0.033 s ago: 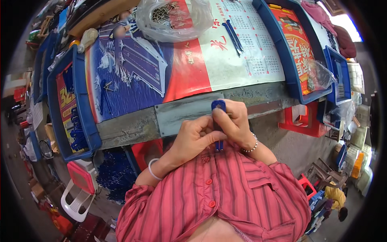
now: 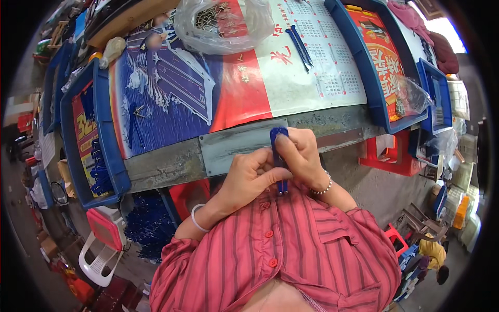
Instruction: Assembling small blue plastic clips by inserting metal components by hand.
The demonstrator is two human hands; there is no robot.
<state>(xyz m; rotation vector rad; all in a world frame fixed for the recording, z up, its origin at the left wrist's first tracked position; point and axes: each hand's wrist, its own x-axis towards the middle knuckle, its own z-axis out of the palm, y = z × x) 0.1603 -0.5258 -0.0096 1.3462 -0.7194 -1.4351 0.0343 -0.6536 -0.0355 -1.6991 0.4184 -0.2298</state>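
Observation:
A long blue two-legged piece point(image 2: 281, 158) with a broad rounded head and small metallic tips is held upright in front of my chest, near the table edge. My right hand point(image 2: 300, 156) is closed round its upper part, with the thumb pressed on the head. Lower down, my left hand point(image 2: 254, 177) pinches the same piece between thumb and curled fingers. Part of its middle is hidden by the fingers. On the table sheet beyond lies a similar pair of blue legs point(image 2: 300, 48). A clear plastic bag point(image 2: 254, 31) stands open around many small metal screws point(image 2: 210, 20).
Blue trays stand left point(image 2: 118, 166) and right point(image 2: 358, 57); the left one holds blue pieces point(image 2: 101, 171). A metal plate point(image 2: 228, 151) is fixed to the table's front edge. Below are a heap of blue pieces point(image 2: 150, 223), a red stool point(image 2: 390, 156) and a white chair point(image 2: 99, 260).
The head of the blue piece has shifted slightly to the left, with my right thumb. A thin metal pin beside my right fingers no longer shows. My left hand stays almost still.

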